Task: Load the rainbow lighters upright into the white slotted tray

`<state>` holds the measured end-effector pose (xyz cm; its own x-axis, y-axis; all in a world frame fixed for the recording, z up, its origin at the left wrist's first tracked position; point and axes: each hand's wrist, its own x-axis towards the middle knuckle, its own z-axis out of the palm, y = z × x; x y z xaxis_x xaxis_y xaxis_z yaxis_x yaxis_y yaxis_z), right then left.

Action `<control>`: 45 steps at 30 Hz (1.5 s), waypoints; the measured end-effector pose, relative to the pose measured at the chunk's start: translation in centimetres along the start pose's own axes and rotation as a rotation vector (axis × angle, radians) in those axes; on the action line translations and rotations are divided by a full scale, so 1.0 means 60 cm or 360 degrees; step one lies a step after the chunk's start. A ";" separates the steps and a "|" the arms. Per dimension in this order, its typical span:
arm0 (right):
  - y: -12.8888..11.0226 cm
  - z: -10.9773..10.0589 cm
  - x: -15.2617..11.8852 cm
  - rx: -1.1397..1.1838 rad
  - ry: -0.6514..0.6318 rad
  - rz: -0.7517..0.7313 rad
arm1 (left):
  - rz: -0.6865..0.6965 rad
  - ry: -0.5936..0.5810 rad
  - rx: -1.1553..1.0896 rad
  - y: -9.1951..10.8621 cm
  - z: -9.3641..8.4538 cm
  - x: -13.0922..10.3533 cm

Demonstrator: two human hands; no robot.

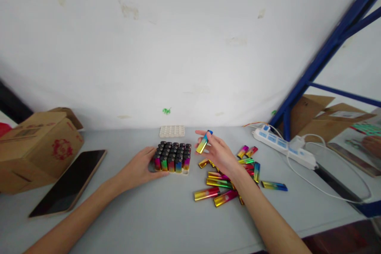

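Observation:
At the middle of the table, several upright lighters (pixel 172 158) with black tops and shiny multicoloured bodies stand packed in rows in a white tray (pixel 185 173). My left hand (pixel 145 168) grips the left end of this block, thumb along the front and fingers behind. Between the thumb and fingers of my right hand (pixel 218 152) is a blue-to-gold metallic lighter case (pixel 203 143), held tilted above the table. Below and right of that hand lies a loose pile of similar shiny cases (pixel 218 183) in red, gold, green, purple and blue.
A white dimpled tray (pixel 172 131) lies by the wall. To the left are a cardboard box (pixel 38 147) and a dark tablet-like device (pixel 68 184). A power strip (pixel 285 147) with cables and a blue metal frame (pixel 317 55) stand right. Another person's hand (pixel 372 143) shows at far right.

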<state>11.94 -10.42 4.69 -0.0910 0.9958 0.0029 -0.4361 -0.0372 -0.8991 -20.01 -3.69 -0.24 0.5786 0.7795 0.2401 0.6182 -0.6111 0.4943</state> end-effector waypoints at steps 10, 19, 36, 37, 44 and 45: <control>0.008 0.015 -0.003 -0.0146 -0.0097 -0.0126 | -0.0020 0.0040 -0.0026 0.005 -0.002 -0.001; 0.007 0.028 -0.020 -0.1311 0.0005 -0.0448 | 0.0005 0.0047 -0.0004 0.015 -0.001 0.000; 0.025 0.026 -0.011 -0.1715 0.0210 -0.0601 | -0.0019 0.0082 0.0032 0.014 0.002 -0.001; 0.025 0.026 -0.011 -0.1712 0.0223 -0.0611 | -0.0017 0.0087 0.0027 0.014 0.003 -0.001; 0.030 0.022 -0.004 -0.1733 0.0208 -0.0562 | -0.0024 0.0085 0.0024 0.010 0.002 0.000; 0.031 0.022 -0.003 -0.1734 0.0198 -0.0551 | -0.0020 0.0079 0.0023 0.010 0.002 0.000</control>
<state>9.97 -10.80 3.62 -0.0015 0.9423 0.3348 0.5906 0.2710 -0.7601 -19.61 -4.07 -0.05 0.5439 0.7928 0.2750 0.6331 -0.6028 0.4856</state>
